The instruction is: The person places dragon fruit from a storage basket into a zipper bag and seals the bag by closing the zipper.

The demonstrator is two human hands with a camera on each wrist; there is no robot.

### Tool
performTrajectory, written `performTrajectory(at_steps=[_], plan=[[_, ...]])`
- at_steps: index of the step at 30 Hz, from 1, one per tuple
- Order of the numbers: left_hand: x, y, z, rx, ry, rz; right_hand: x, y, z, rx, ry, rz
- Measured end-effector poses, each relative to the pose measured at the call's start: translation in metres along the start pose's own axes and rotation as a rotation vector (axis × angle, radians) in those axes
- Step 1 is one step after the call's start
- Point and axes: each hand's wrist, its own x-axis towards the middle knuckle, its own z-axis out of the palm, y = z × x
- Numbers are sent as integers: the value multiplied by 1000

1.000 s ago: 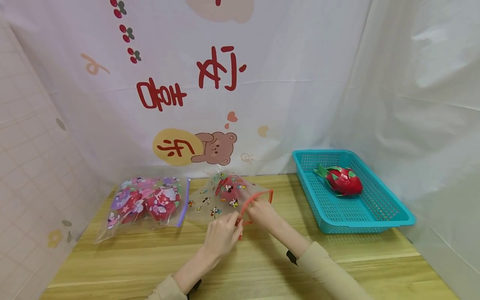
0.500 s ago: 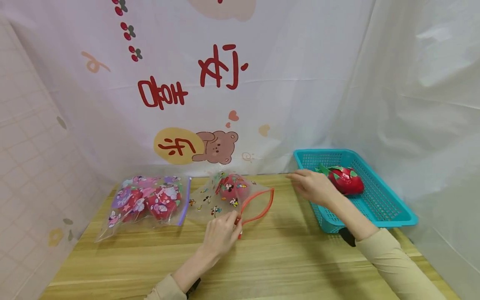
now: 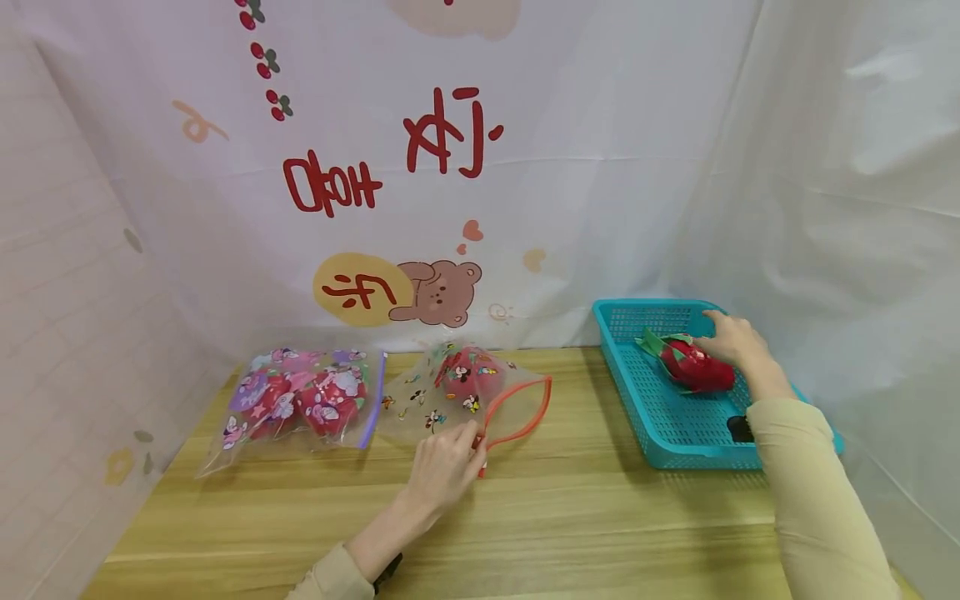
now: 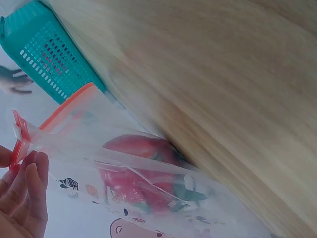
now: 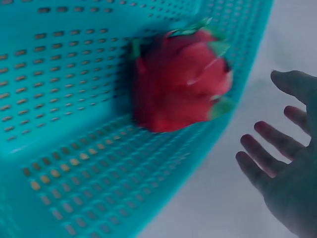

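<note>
Right sleeve (image 3: 817, 500): long, plain beige cloth, soft creases along the arm, end broad and rounded. Left sleeve (image 3: 330, 579): same beige; only its end shows, cut off by the lower edge of the head view. Right wrist piece (image 3: 740, 429): black, small, worn just beyond the sleeve end; details unreadable. Left wrist piece (image 3: 387, 573): also black, mostly hidden by the arm. Left grip (image 3: 444, 465): bare hand. Right grip (image 3: 735, 340): bare too; thumb (image 5: 293, 83) and four slim fingers (image 5: 261, 154) in the right wrist view.

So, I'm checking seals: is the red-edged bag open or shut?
Open: the head view shows the red-edged bag with its rim spread into a loop.
</note>
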Motion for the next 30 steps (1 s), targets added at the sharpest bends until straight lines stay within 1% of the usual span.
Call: performTrajectory(at_steps=[2,5,10,13,19,23,25,30], plan=[[0,0,1,0,4,3,-2,9,4,24,-40,47],[0,0,2,3,7,8,-3,18,12,82,-101,83],[0,1,4,11,5,10,-1,25,26,169,-167,72],[0,1,5,20,-3,10,1,26,33,182,-169,71],[0,1,7,27,3,10,1,22,37,135,-145,160],[0,1,7,28,4,9,0,18,39,144,-131,192],[0,1,7,28,1,7,-1,17,41,159,-120,185],[-1,1,7,20,2,10,2,22,48,206,-102,134]])
